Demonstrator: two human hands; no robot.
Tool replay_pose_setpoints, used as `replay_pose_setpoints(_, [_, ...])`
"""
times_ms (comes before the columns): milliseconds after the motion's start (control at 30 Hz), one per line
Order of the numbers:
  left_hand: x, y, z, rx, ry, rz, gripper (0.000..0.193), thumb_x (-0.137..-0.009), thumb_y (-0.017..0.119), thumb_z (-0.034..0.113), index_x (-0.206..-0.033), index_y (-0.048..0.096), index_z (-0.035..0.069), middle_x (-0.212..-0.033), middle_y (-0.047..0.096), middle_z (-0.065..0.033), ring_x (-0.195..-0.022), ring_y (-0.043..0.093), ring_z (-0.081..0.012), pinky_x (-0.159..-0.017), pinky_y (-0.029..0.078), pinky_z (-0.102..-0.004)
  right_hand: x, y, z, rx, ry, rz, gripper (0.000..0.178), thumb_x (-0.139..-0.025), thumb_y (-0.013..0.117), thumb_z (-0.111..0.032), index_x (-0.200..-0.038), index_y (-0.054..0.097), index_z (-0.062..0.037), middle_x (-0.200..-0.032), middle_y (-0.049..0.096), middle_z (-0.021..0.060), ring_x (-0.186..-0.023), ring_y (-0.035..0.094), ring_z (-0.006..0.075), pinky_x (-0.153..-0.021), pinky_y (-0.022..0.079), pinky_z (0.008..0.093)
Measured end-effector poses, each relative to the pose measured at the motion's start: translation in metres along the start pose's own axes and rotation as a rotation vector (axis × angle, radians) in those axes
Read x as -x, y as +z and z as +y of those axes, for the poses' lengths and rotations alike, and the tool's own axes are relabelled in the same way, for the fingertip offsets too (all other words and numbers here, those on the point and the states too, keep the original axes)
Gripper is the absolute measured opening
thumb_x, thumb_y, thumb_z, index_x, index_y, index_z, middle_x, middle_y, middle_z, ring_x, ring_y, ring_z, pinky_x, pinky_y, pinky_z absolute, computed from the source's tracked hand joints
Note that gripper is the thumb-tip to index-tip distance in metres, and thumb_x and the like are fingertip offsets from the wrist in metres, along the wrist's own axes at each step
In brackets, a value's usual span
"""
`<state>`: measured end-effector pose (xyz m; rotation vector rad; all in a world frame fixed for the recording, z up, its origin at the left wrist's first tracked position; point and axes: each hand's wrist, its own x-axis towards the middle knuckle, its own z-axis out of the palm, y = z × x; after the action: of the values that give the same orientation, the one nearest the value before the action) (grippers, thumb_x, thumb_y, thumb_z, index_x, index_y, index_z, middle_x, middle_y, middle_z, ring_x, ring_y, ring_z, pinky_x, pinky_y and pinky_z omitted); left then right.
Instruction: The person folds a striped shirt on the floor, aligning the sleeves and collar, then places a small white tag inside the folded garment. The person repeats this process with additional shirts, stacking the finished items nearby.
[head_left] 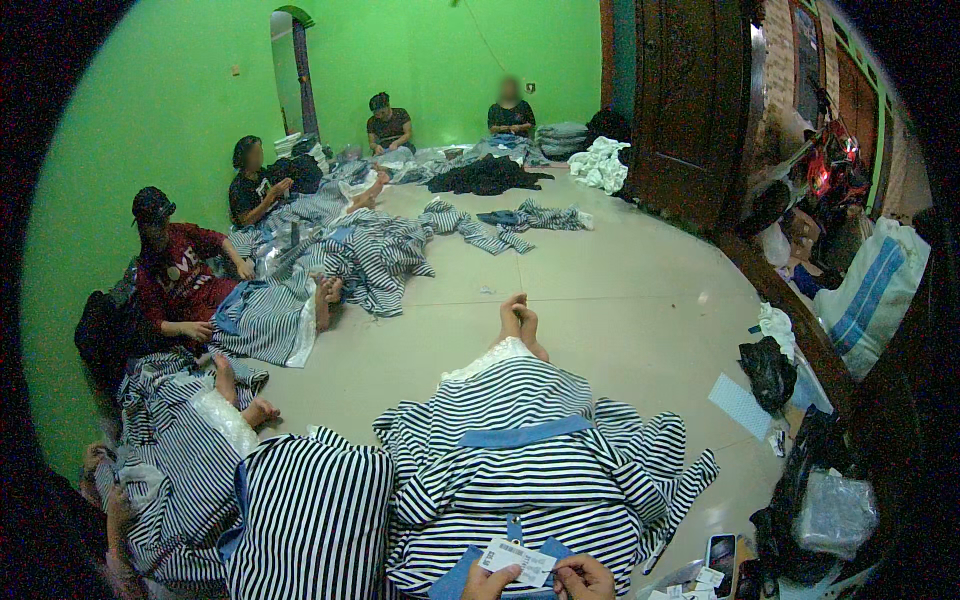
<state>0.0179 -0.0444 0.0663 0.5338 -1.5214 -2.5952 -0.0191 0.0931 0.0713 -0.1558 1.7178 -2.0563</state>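
I sit on the floor (620,300) with my legs stretched out, my bare feet (522,322) crossed ahead of me and a black-and-white striped garment (520,460) with a blue collar band spread over my lap. Both my hands come in at the very bottom edge of the view. My left hand (490,583) is curled with thumb and fingers pinched on the lower left corner of a small white paper tag (517,561). My right hand (585,578) is pinched on the tag's right end, knuckles up, fingers folded under. The tag lies tilted between them, just above the garment's blue collar, touching it or nearly so. Only the fingers and knuckles show; my forearms are cut off by the edge.

Just to my left lies another striped garment (315,515) in a heap. To my right on the floor are a phone (720,560) and a few loose tags (705,580). Other people sit along the green wall (180,90), with striped clothing about them.
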Motion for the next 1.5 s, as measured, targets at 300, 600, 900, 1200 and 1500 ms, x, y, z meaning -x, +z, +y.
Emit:
replay_pose_setpoints(300, [-0.021,-0.004,-0.005,0.659,-0.142,-0.002,0.018,-0.081,0.043,0.017,-0.093,0.05,0.006,-0.085,0.055,-0.0074,-0.078,0.052,-0.0197,-0.066,0.043,-0.0328,0.004,0.013,0.01,0.408,-0.139,0.083,0.011,-0.081,0.053,-0.012,-0.08,0.054,-0.0007,-0.055,0.051,0.002,-0.046,0.044,0.007,-0.043,0.036,0.0214])
replay_pose_setpoints(600, [-0.026,-0.025,-0.056,-0.145,0.001,-0.095,0.016,-0.073,0.056,0.002,-0.087,0.052,0.004,-0.075,0.054,-0.0052,-0.074,0.052,-0.0135,-0.063,0.045,-0.0253,0.019,0.006,0.023,0.78,-0.161,0.014,0.024,-0.079,0.052,-0.023,-0.088,0.056,-0.0018,-0.055,0.051,0.0173,-0.047,0.049,0.0311,-0.047,0.039,0.0352])
replay_pose_setpoints(900, [-0.038,-0.015,-0.07,-0.171,-0.129,0.118,0.041,-0.074,0.058,0.007,-0.108,0.034,0.003,-0.087,0.052,-0.012,-0.071,0.054,-0.0166,-0.06,0.047,-0.0277,0.053,-0.077,0.017,0.696,-0.143,0.644,0.018,-0.076,0.051,-0.011,-0.092,0.055,-0.0041,-0.07,0.056,0.0136,-0.063,0.054,0.0244,-0.058,0.042,0.0316])
replay_pose_setpoints(1200, [-0.035,-0.025,-0.079,-1.064,0.51,0.111,0.051,-0.066,0.054,-0.003,-0.113,0.034,-0.001,-0.101,0.041,-0.0187,-0.084,0.05,-0.024,-0.073,0.043,-0.0309,0.111,-0.18,0.116,1.366,-0.262,0.913,0.024,-0.078,0.047,-0.016,-0.094,0.053,0.0006,-0.082,0.057,0.0195,-0.075,0.053,0.035,-0.071,0.042,0.0387])
replay_pose_setpoints(1500, [-0.035,-0.023,-0.074,-1.296,0.586,0.232,0.051,-0.062,0.053,-0.005,-0.11,0.037,-0.001,-0.106,0.041,-0.022,-0.096,0.041,-0.0377,-0.086,0.033,-0.042,0.157,-0.212,0.187,1.535,0.045,0.974,0.031,-0.08,0.045,-0.019,-0.103,0.046,0.0007,-0.089,0.054,0.0184,-0.08,0.051,0.0308,-0.073,0.041,0.0372])
